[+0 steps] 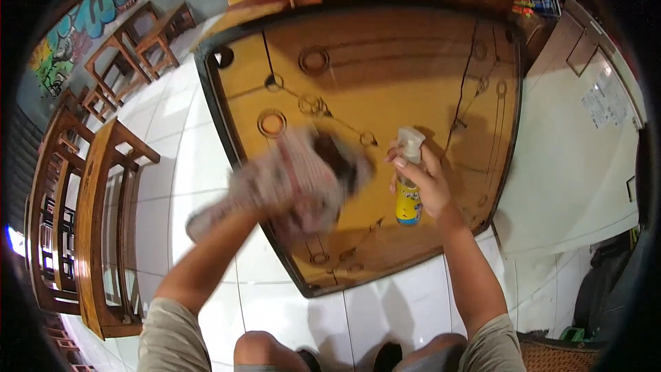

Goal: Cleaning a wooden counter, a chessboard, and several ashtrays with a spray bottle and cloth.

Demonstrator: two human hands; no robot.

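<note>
Holds a small spray bottle (408,205) upright in the right hand (428,180), closed round its upper part below a whitish nozzle, over the near right half of a dark-framed yellow game board (406,89). Wears a yellow label with a blue band at the base; cannot tell how much liquid is inside. To the left, over the same board, a crumpled striped cloth (296,172), motion-blurred, at the left hand (268,209); cannot tell whether curled or flat under the folds. At the board's far left corner, a round pocket (222,57). Farther left, wooden benches (103,227) on white floor tiles (268,306); to the right, a white cabinet (551,186).
</note>
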